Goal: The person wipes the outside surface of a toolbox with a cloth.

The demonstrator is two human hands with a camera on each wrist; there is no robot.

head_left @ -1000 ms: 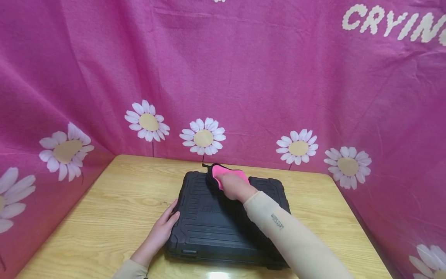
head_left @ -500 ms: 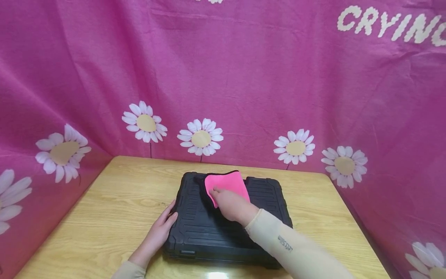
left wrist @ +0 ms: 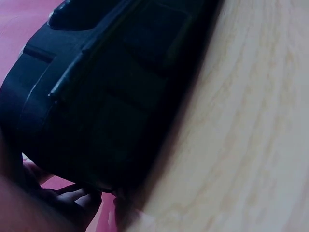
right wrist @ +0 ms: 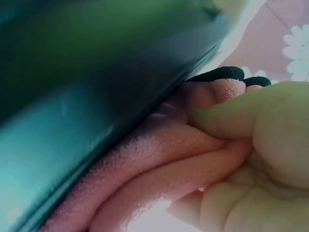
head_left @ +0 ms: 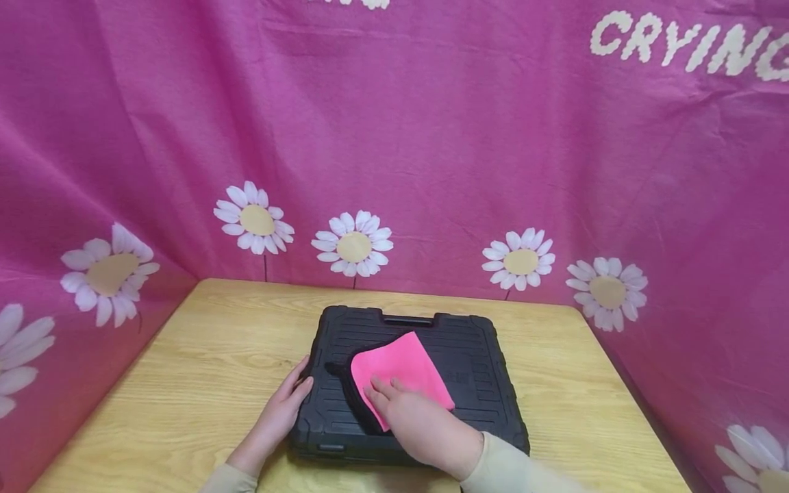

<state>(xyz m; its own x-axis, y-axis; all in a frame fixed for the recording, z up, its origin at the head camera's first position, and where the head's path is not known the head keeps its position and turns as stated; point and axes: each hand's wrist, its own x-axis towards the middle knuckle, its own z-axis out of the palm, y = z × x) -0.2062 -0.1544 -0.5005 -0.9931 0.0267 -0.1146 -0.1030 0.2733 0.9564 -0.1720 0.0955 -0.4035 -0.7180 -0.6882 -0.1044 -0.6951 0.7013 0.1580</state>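
Note:
A flat black plastic case [head_left: 481, 349] lies on the wooden table. At its left edge, my left hand [head_left: 274, 414] steadies it, thumb by the lid's rim and fingers along the side. In the left wrist view those fingers [left wrist: 79, 200] bend against the case's dark side wall. My right hand [head_left: 425, 424] holds a bright pink cloth [head_left: 401, 363] with black trim against the lid, near the front. Fuzzy folds of the cloth [right wrist: 145, 159] are caught between thumb and fingers in the right wrist view. The hand hides the cloth's near corner.
The case's carry handle [head_left: 408, 320] faces the back of the table [head_left: 185, 356]. Magenta fabric [head_left: 401, 137] printed with daisies hangs around the back and both sides.
My right hand has drawn the pink cloth from the case's far edge toward its near edge, uncovering the handle. The left hand has stayed on the left edge.

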